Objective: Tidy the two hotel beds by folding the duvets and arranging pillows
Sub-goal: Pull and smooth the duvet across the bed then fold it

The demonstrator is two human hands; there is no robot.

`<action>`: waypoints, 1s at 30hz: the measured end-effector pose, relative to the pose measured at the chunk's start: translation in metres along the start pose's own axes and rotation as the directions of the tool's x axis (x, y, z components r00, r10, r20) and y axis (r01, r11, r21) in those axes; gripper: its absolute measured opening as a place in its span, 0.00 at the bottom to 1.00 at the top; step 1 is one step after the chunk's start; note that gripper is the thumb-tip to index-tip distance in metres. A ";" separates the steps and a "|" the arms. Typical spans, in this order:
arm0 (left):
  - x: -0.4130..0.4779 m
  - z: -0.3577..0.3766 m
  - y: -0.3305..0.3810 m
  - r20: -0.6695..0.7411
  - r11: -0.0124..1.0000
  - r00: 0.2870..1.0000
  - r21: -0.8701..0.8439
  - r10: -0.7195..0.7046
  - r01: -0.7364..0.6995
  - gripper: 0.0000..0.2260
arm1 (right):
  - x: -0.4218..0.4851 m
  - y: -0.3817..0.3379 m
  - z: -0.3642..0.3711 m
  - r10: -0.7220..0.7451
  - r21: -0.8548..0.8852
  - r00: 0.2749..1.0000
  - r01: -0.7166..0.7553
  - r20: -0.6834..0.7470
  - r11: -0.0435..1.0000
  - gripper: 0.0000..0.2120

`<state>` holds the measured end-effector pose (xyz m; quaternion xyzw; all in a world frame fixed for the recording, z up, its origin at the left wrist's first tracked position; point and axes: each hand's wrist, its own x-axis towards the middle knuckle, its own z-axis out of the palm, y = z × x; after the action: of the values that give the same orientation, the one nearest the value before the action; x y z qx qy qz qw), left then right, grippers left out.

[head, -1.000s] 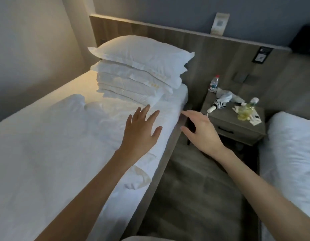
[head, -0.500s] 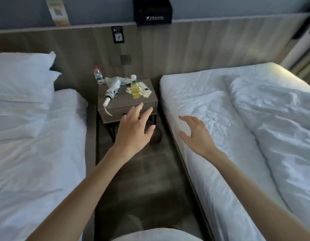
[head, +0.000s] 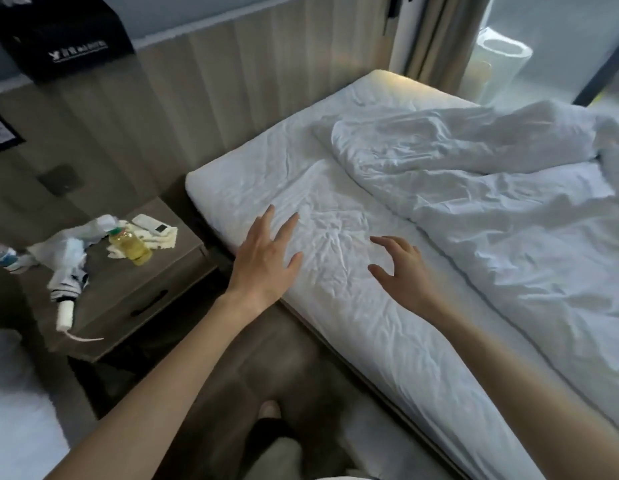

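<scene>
Wrinkled and white, the bed (head: pixel 266 168) carries a crumpled white duvet (head: pixel 491 202) heaped along its far side. Over the bed's near edge the left hand (head: pixel 263 261) spreads straight fingers, holding nothing. The right hand (head: pixel 401 268), farther onto the bed, is loosely curled and empty. A cluttered nightstand (head: pixel 135 289) stands beside the bed's head.
</scene>
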<state>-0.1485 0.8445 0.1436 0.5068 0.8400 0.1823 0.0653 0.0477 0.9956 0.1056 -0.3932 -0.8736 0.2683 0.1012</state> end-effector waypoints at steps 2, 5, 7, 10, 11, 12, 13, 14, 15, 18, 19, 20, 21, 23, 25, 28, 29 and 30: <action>0.033 0.000 -0.015 0.039 0.999 0.998 -0.001 0.051 -0.051 0.28 | 0.016 0.001 0.005 0.072 0.014 0.997 -0.072 -0.026 0.997 0.24; 0.080 -0.004 -0.029 0.094 0.991 0.987 -0.015 0.131 -0.131 0.28 | 0.035 0.001 0.006 0.179 0.039 0.982 -0.177 -0.068 0.983 0.24; 0.111 -0.005 -0.029 0.127 0.979 0.971 -0.023 0.202 -0.201 0.28 | 0.043 0.003 0.002 0.241 0.034 0.965 -0.239 -0.106 0.970 0.24; 0.152 -0.001 -0.019 0.168 0.958 0.943 -0.039 0.287 -0.285 0.28 | 0.051 0.012 -0.007 0.343 0.036 0.926 -0.342 -0.158 0.939 0.24; 0.163 0.003 -0.013 0.181 0.951 0.933 -0.043 0.310 -0.308 0.28 | 0.053 0.017 -0.010 0.380 0.045 0.909 -0.378 -0.171 0.925 0.25; 0.174 0.007 -0.006 0.191 0.941 0.921 -0.049 0.338 -0.335 0.28 | 0.054 0.023 -0.014 0.411 0.058 0.892 -0.408 -0.188 0.911 0.25; 0.183 0.011 0.001 0.199 0.930 0.908 -0.057 0.367 -0.364 0.28 | 0.056 0.030 -0.017 0.439 0.074 0.874 -0.433 -0.208 0.898 0.25; 0.193 0.016 0.009 0.209 0.919 0.895 -0.065 0.394 -0.389 0.28 | 0.058 0.037 -0.020 0.464 0.089 0.856 -0.456 -0.229 0.885 0.24; 0.202 0.022 0.016 0.219 0.909 0.882 -0.074 0.416 -0.411 0.28 | 0.060 0.046 -0.023 0.489 0.103 0.836 -0.480 -0.249 0.872 0.24; 0.227 0.042 0.039 0.258 0.885 0.847 -0.093 0.464 -0.456 0.28 | 0.068 0.078 -0.031 0.567 0.142 0.778 -0.551 -0.270 0.823 0.23; 0.235 0.050 0.047 0.270 0.878 0.836 -0.094 0.477 -0.470 0.28 | 0.072 0.091 -0.033 0.594 0.155 0.759 -0.575 -0.266 0.803 0.23; 0.243 0.059 0.056 0.280 0.870 0.826 -0.092 0.490 -0.484 0.27 | 0.077 0.106 -0.035 0.619 0.167 0.741 -0.597 -0.260 0.785 0.24; 0.252 0.067 0.066 0.288 0.863 0.816 -0.096 0.501 -0.495 0.27 | 0.082 0.121 -0.037 0.641 0.181 0.724 -0.616 -0.254 0.767 0.24; 0.274 0.086 0.087 0.307 0.858 0.804 -0.111 0.509 -0.501 0.27 | 0.095 0.152 -0.044 0.674 0.211 0.697 -0.640 -0.245 0.739 0.24; 0.299 0.111 0.111 0.333 0.862 0.798 -0.120 0.503 -0.493 0.27 | 0.110 0.186 -0.051 0.717 0.252 0.663 -0.671 -0.216 0.697 0.24; 0.339 0.159 0.156 0.390 0.868 0.782 -0.118 0.487 -0.482 0.27 | 0.133 0.244 -0.065 0.778 0.284 0.602 -0.725 -0.181 0.627 0.25; 0.347 0.170 0.164 0.409 0.871 0.775 -0.121 0.481 -0.477 0.26 | 0.137 0.254 -0.067 0.786 0.284 0.595 -0.734 -0.167 0.616 0.25; 0.357 0.185 0.175 0.433 0.871 0.764 -0.127 0.479 -0.475 0.26 | 0.142 0.267 -0.068 0.794 0.281 0.589 -0.745 -0.151 0.605 0.25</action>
<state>-0.1198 1.2745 0.0641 0.7312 0.6441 0.0745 0.2121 0.1481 1.2731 0.0112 -0.7535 -0.5650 0.3122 0.1250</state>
